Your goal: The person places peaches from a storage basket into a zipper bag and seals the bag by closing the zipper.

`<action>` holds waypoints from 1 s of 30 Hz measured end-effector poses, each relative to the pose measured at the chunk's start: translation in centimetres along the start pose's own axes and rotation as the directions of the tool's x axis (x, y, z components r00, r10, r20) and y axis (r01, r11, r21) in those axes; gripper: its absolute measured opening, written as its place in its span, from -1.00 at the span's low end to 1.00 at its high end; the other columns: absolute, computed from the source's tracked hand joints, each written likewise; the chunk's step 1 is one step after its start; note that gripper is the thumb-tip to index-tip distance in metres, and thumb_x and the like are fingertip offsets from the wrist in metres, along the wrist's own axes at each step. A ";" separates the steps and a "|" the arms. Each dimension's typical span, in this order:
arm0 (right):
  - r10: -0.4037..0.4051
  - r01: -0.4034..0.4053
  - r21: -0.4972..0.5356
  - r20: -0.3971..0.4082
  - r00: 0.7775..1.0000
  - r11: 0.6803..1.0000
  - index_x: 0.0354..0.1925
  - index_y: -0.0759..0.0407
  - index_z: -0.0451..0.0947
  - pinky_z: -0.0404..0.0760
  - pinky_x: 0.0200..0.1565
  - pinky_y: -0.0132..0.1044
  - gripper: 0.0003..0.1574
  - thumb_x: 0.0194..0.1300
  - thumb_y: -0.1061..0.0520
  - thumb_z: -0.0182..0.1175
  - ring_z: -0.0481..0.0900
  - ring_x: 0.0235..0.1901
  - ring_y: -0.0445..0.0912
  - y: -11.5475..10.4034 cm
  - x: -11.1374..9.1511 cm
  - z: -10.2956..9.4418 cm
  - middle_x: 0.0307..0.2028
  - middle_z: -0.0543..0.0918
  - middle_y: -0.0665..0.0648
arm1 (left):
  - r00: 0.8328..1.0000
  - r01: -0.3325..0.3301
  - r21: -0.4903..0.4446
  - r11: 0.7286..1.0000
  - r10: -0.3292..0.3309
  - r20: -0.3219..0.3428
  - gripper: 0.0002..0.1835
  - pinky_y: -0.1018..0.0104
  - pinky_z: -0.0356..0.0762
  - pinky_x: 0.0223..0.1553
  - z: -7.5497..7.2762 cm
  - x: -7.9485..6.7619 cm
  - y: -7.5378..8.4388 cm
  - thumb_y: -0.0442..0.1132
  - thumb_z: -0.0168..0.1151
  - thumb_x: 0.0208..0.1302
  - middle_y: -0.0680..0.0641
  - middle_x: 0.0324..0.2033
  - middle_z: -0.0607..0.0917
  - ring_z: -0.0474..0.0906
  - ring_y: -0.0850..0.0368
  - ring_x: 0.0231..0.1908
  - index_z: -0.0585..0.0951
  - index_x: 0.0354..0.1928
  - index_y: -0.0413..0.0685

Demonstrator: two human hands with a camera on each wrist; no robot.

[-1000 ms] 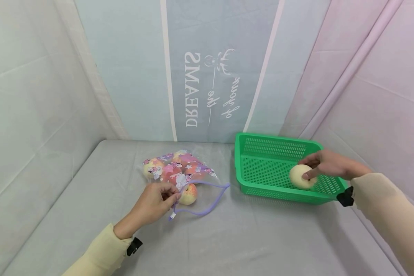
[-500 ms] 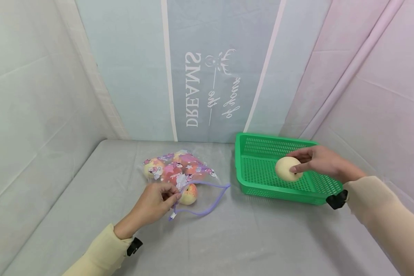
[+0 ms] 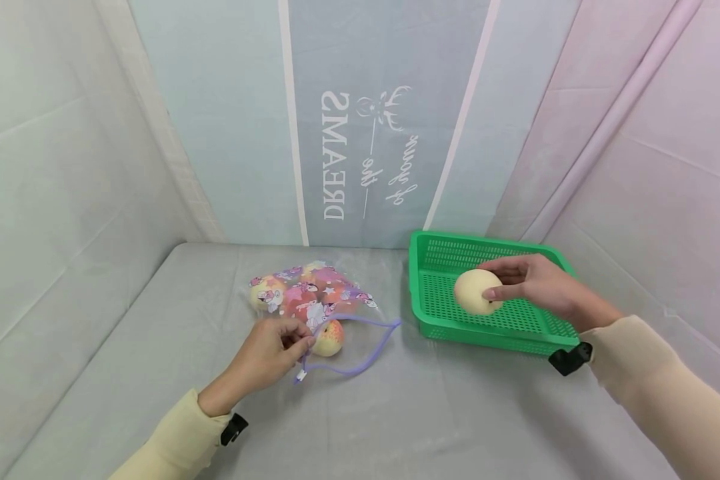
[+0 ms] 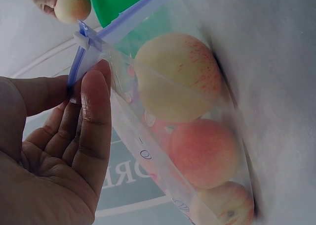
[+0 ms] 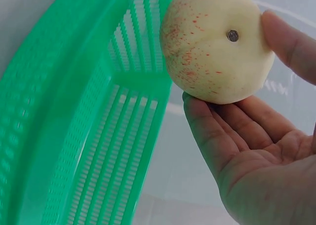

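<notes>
My left hand (image 3: 276, 353) pinches the purple zip edge of a clear printed zip bag (image 3: 303, 300) between thumb and fingers, and the bag's mouth gapes open to the right. Inside lie several peaches, with a pale red-flecked peach (image 4: 177, 76) closest to the mouth in the left wrist view. My right hand (image 3: 537, 283) grips another pale peach (image 3: 479, 292) between thumb and fingertips, held over the green basket (image 3: 486, 340). Red flecks and a dark stem spot show on this held peach (image 5: 217, 44) in the right wrist view.
The basket stands at the right back of the grey-covered table (image 3: 396, 420), just right of the bag. Behind it hangs a blue-grey cloth (image 3: 384, 53) with mirrored lettering. Pale cloth walls (image 3: 66, 167) close in both sides.
My right hand has moved left with the peach, from the basket's right part toward its middle. My left hand and the bag have stayed in place.
</notes>
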State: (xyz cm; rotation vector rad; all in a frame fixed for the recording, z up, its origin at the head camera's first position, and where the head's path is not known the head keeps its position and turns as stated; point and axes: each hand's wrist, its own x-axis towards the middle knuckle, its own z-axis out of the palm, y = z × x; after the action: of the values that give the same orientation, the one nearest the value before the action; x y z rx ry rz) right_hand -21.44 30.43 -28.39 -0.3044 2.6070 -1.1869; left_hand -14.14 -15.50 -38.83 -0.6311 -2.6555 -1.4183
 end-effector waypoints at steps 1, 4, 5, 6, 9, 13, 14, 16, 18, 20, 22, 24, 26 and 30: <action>-0.003 0.003 0.011 -0.002 1.000 1.000 0.33 0.16 0.51 0.62 0.03 -0.26 -0.15 0.17 -0.09 0.54 0.64 0.12 -0.12 -0.1 0.0 0.3 0.17 0.67 0.19 | 1.000 -0.001 0.001 1.000 0.001 0.000 -0.84 0.36 0.54 -0.56 0.0 0.0 -0.1 -0.37 0.36 0.35 0.08 -0.57 0.66 0.54 0.26 -0.60 0.70 -0.43 -0.09; -0.018 0.018 0.042 -0.004 1.000 0.999 0.32 0.16 0.53 0.63 0.03 -0.25 -0.18 0.17 -0.06 0.54 0.64 0.12 -0.11 -0.5 -0.1 1.2 0.16 0.67 0.18 | 1.000 -0.005 0.004 1.000 0.005 -0.001 -0.84 0.36 0.55 -0.55 0.1 -0.1 -0.2 -0.37 0.36 0.36 0.08 -0.57 0.66 0.55 0.26 -0.60 0.70 -0.43 -0.10; -0.019 0.019 0.050 -0.006 1.000 0.999 0.31 0.14 0.53 0.63 0.03 -0.25 -0.19 0.17 -0.06 0.54 0.64 0.12 -0.10 -0.6 -0.2 1.5 0.16 0.68 0.17 | 1.000 -0.006 0.005 1.000 0.006 0.000 -0.84 0.36 0.55 -0.55 0.2 -0.1 -0.2 -0.37 0.36 0.36 0.08 -0.57 0.66 0.55 0.26 -0.60 0.70 -0.42 -0.10; -0.026 0.026 0.055 -0.005 1.000 0.998 0.32 0.14 0.53 0.63 0.03 -0.25 -0.20 0.17 -0.06 0.54 0.64 0.12 -0.09 -0.7 -0.3 1.8 0.16 0.68 0.17 | 1.000 -0.007 0.006 1.000 0.007 0.000 -0.84 0.36 0.55 -0.55 0.2 -0.1 -0.3 -0.37 0.36 0.36 0.07 -0.57 0.66 0.55 0.26 -0.60 0.70 -0.42 -0.09; -0.044 0.044 0.073 -0.001 0.999 0.996 0.31 0.12 0.55 0.63 0.03 -0.23 -0.22 0.18 -0.05 0.54 0.64 0.13 -0.05 -1.0 -0.5 2.6 0.15 0.68 0.17 | 1.000 -0.009 0.008 1.000 0.009 -0.001 -0.84 0.36 0.54 -0.56 0.3 -0.1 -0.5 -0.38 0.36 0.36 0.07 -0.56 0.67 0.55 0.26 -0.60 0.70 -0.42 -0.08; -0.058 0.058 0.097 -0.004 0.998 0.994 0.28 0.12 0.57 0.65 0.03 -0.22 -0.23 0.15 -0.04 0.55 0.65 0.12 -0.03 -1.2 -0.6 3.7 0.13 0.69 0.16 | 1.000 -0.016 0.012 1.000 0.016 -0.003 -0.85 0.37 0.53 -0.57 0.4 -0.1 -0.7 -0.37 0.36 0.36 0.07 -0.56 0.67 0.56 0.26 -0.60 0.70 -0.42 -0.09; -0.067 0.067 0.102 -0.004 0.998 0.993 0.28 0.13 0.56 0.65 0.03 -0.22 -0.23 0.16 -0.03 0.55 0.65 0.12 -0.02 -1.3 -0.6 3.9 0.13 0.69 0.17 | 1.000 -0.019 0.013 1.000 0.019 -0.004 -0.85 0.37 0.53 -0.57 0.5 -0.1 -0.8 -0.37 0.36 0.36 0.07 -0.56 0.67 0.56 0.26 -0.60 0.70 -0.42 -0.09; -0.076 0.076 0.112 -0.004 0.997 0.991 0.28 0.16 0.56 0.65 0.03 -0.23 -0.23 0.16 -0.02 0.55 0.65 0.12 -0.02 -1.3 -0.7 4.4 0.13 0.69 0.18 | 1.000 -0.023 0.014 1.000 0.023 -0.005 -0.85 0.37 0.52 -0.57 0.5 0.0 -0.9 -0.36 0.36 0.36 0.07 -0.56 0.67 0.55 0.26 -0.60 0.70 -0.42 -0.09; -0.087 0.087 0.123 -0.004 0.996 0.989 0.28 0.17 0.56 0.65 0.03 -0.25 -0.23 0.17 0.00 0.54 0.65 0.12 -0.01 -1.4 -0.6 4.9 0.12 0.69 0.19 | 1.000 -0.025 0.013 1.000 0.025 -0.005 -0.84 0.37 0.52 -0.57 0.5 0.0 -1.0 -0.36 0.35 0.36 0.07 -0.56 0.67 0.55 0.26 -0.60 0.70 -0.42 -0.09; -0.095 0.095 0.137 -0.003 0.995 0.986 0.28 0.18 0.56 0.65 0.03 -0.26 -0.25 0.17 0.01 0.54 0.65 0.12 -0.02 -1.5 -0.6 5.4 0.12 0.69 0.18 | 1.000 -0.026 0.013 1.000 0.026 -0.004 -0.84 0.37 0.52 -0.57 0.5 0.0 -1.1 -0.36 0.35 0.37 0.07 -0.56 0.67 0.55 0.26 -0.60 0.70 -0.42 -0.09; -0.104 0.103 0.149 -0.004 0.995 0.984 0.27 0.18 0.57 0.65 0.03 -0.26 -0.25 0.17 0.02 0.54 0.65 0.12 -0.01 -1.5 -0.5 5.8 0.11 0.70 0.18 | 1.000 -0.025 0.015 1.000 0.025 -0.004 -0.84 0.37 0.51 -0.58 0.6 0.0 -1.1 -0.36 0.35 0.37 0.07 -0.56 0.67 0.55 0.26 -0.60 0.70 -0.42 -0.08; -0.118 0.117 0.157 -0.005 0.993 0.981 0.26 0.19 0.57 0.65 0.04 -0.26 -0.27 0.17 0.03 0.54 0.65 0.12 -0.01 -1.5 -0.4 6.3 0.11 0.70 0.18 | 1.000 -0.024 0.017 1.000 0.024 -0.004 -0.83 0.37 0.51 -0.58 0.6 0.0 -1.2 -0.36 0.34 0.38 0.07 -0.56 0.67 0.55 0.26 -0.60 0.70 -0.42 -0.08; -0.127 0.126 0.165 -0.007 0.992 0.978 0.26 0.18 0.57 0.65 0.04 -0.25 -0.27 0.17 0.03 0.54 0.65 0.13 0.00 -1.5 -0.4 6.8 0.11 0.70 0.18 | 1.000 -0.022 0.018 1.000 0.022 -0.003 -0.83 0.36 0.51 -0.58 0.6 0.0 -1.2 -0.36 0.34 0.38 0.07 -0.56 0.67 0.56 0.26 -0.60 0.70 -0.42 -0.08; -0.141 0.141 0.186 -0.014 0.990 0.972 0.25 0.17 0.58 0.66 0.04 -0.25 -0.27 0.15 0.04 0.55 0.65 0.13 0.00 -1.6 -0.5 7.9 0.11 0.70 0.17 | 1.000 -0.021 0.022 1.000 0.021 -0.003 -0.82 0.36 0.52 -0.58 0.7 0.0 -1.1 -0.36 0.33 0.38 0.07 -0.56 0.67 0.56 0.26 -0.60 0.70 -0.42 -0.06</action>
State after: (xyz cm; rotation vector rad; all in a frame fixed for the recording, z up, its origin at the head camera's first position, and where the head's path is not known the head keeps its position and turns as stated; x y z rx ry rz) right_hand -18.27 23.94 -32.08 -0.4574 2.4848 -1.4668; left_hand -14.49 -15.49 -40.10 -0.6518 -2.6503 -1.3825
